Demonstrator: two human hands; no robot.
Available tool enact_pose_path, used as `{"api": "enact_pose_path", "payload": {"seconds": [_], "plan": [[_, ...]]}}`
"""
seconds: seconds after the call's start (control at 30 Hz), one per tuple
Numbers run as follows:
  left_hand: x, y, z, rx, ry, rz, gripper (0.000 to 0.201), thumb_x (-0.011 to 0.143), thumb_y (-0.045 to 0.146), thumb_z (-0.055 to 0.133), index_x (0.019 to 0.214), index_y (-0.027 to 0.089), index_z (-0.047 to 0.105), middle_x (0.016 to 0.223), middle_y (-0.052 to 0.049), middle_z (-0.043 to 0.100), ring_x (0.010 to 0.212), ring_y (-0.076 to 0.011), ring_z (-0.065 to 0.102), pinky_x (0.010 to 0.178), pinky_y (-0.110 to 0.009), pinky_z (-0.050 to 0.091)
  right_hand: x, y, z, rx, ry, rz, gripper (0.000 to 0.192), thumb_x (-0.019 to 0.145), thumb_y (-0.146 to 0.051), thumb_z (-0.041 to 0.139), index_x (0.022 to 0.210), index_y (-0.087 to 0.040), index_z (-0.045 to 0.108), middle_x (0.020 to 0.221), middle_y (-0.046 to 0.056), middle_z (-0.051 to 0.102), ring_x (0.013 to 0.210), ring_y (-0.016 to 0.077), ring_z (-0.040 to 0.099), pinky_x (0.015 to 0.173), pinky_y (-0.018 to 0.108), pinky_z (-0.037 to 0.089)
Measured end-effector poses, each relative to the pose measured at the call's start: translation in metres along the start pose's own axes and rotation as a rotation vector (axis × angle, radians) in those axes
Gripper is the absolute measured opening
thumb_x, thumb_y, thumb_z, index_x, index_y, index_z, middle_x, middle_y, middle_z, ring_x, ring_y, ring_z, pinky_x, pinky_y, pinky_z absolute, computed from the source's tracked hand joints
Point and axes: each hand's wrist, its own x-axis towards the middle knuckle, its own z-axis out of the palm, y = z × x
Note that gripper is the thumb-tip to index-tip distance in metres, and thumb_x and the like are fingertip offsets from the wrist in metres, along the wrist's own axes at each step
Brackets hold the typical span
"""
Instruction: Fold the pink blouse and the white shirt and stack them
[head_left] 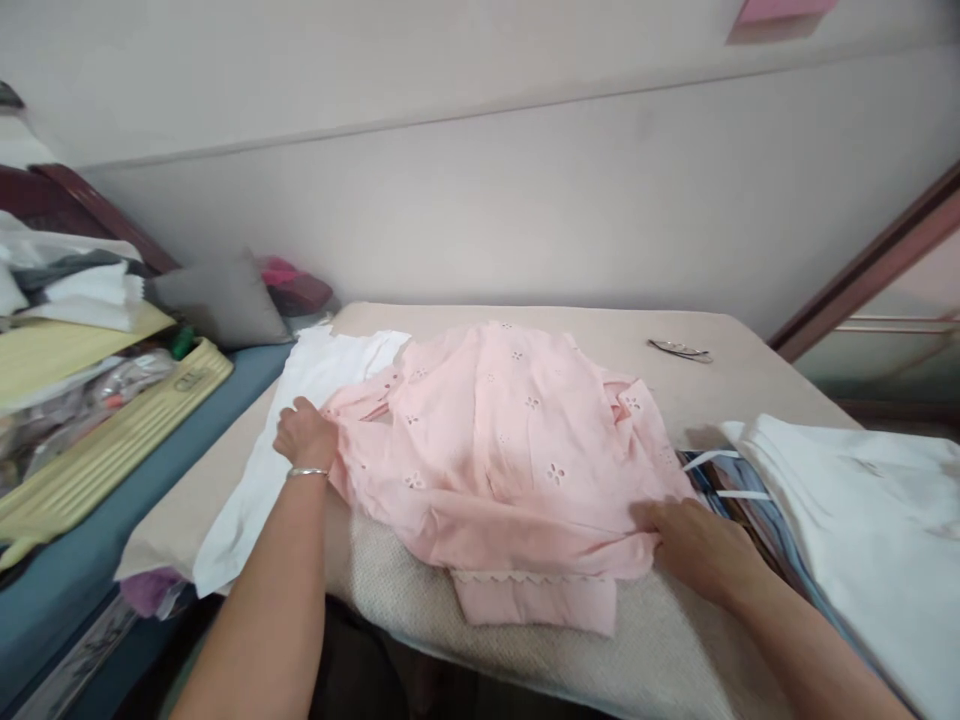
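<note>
A pink garment point(510, 450) with small eyelet cut-outs lies bunched on a beige cloth-covered table point(720, 380). My left hand point(304, 435), with a metal bangle at the wrist, grips the garment's left edge. My right hand point(694, 545) presses flat on the garment's lower right edge, fingers spread. A white garment point(300, 400) lies under and to the left of the pink one.
White folded fabric point(855, 500) and a blue striped cloth point(739, 505) lie at the right. A metal hair clip point(679, 350) rests at the table's far side. At the left stand a yellow ribbed board point(112, 440), a grey cushion point(221, 300) and piled items.
</note>
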Motion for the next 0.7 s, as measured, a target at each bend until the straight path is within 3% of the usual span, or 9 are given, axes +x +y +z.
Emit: {"api": "enact_pose_path", "payload": {"seconds": [0.07,0.13,0.17,0.27,0.3,0.37,0.47,0.57,0.7], "plan": [[-0.005,0.004,-0.019,-0.001,0.141,0.071,0.038,0.087,0.022,0.052,0.122,0.009,0.057,0.125,-0.027,0.059,0.119,-0.0392,0.058,0.089,-0.047,0.050,-0.007,-0.007,-0.005,-0.010,0.038,-0.011,0.038,0.085,-0.006,0.047,0.107,-0.025,0.070,0.103,0.009,0.071,0.101,0.0280,0.065,0.070,0.032,0.043],[-0.022,0.015,-0.039,-0.073,0.011,0.277,0.026,0.085,0.020,0.052,0.106,0.012,0.064,0.112,-0.020,0.066,0.108,-0.0335,0.062,0.085,-0.041,0.050,-0.017,-0.018,-0.011,-0.017,0.119,-0.065,0.037,0.084,-0.003,0.047,0.109,-0.021,0.067,0.102,0.010,0.069,0.097,0.0265,0.064,0.070,0.031,0.043],[-0.036,0.022,-0.048,-0.139,-0.182,0.444,0.020,0.084,0.021,0.052,0.098,0.015,0.066,0.103,-0.015,0.068,0.100,-0.0291,0.065,0.083,-0.037,0.050,-0.023,-0.024,-0.014,0.001,0.156,-0.121,0.035,0.082,-0.002,0.047,0.107,-0.019,0.066,0.101,0.011,0.067,0.094,0.0253,0.063,0.070,0.031,0.042],[-0.094,0.041,-0.058,-0.291,-0.976,1.086,0.015,0.081,0.022,0.058,0.090,0.021,0.069,0.091,-0.002,0.071,0.084,-0.0191,0.065,0.076,-0.028,0.049,-0.040,-0.043,-0.020,0.159,0.141,-0.334,0.029,0.075,0.001,0.049,0.092,-0.019,0.061,0.097,0.007,0.064,0.089,0.0204,0.060,0.071,0.029,0.041],[-0.115,0.045,-0.056,-0.256,-1.131,1.231,0.015,0.078,0.020,0.060,0.090,0.021,0.070,0.091,-0.001,0.071,0.083,-0.0185,0.064,0.075,-0.028,0.049,-0.045,-0.048,-0.021,0.213,0.105,-0.397,0.029,0.073,0.002,0.049,0.090,-0.019,0.060,0.096,0.006,0.063,0.089,0.0192,0.060,0.072,0.028,0.041],[-0.154,0.048,-0.047,-0.089,-1.105,1.362,0.019,0.072,0.012,0.062,0.088,0.019,0.068,0.094,-0.004,0.070,0.086,-0.0214,0.064,0.078,-0.031,0.050,-0.050,-0.056,-0.017,0.253,0.038,-0.478,0.032,0.070,0.002,0.051,0.091,-0.019,0.061,0.098,0.006,0.062,0.091,0.0193,0.058,0.075,0.028,0.042],[-0.192,0.047,-0.030,0.130,-0.858,1.366,0.034,0.064,0.000,0.061,0.095,0.014,0.066,0.108,-0.014,0.067,0.101,-0.0287,0.062,0.089,-0.039,0.050,-0.049,-0.063,-0.006,0.179,0.024,-0.497,0.033,0.070,-0.001,0.056,0.097,-0.018,0.063,0.106,0.010,0.061,0.099,0.0249,0.056,0.082,0.034,0.044],[-0.205,0.046,-0.022,0.192,-0.787,1.344,0.041,0.071,-0.004,0.053,0.107,0.013,0.064,0.114,-0.017,0.066,0.107,-0.0301,0.061,0.089,-0.041,0.050,-0.043,-0.070,0.003,0.091,0.057,-0.476,0.032,0.071,-0.003,0.057,0.098,-0.017,0.065,0.107,0.012,0.061,0.101,0.0285,0.055,0.083,0.038,0.045],[-0.198,0.051,-0.025,0.245,-0.825,1.383,0.032,0.081,-0.003,0.041,0.094,0.012,0.066,0.102,-0.016,0.069,0.100,-0.0296,0.063,0.087,-0.041,0.049,-0.038,-0.075,0.003,0.065,0.061,-0.489,0.028,0.072,-0.002,0.053,0.092,-0.017,0.067,0.101,0.011,0.062,0.098,0.0278,0.055,0.081,0.038,0.044]]}}
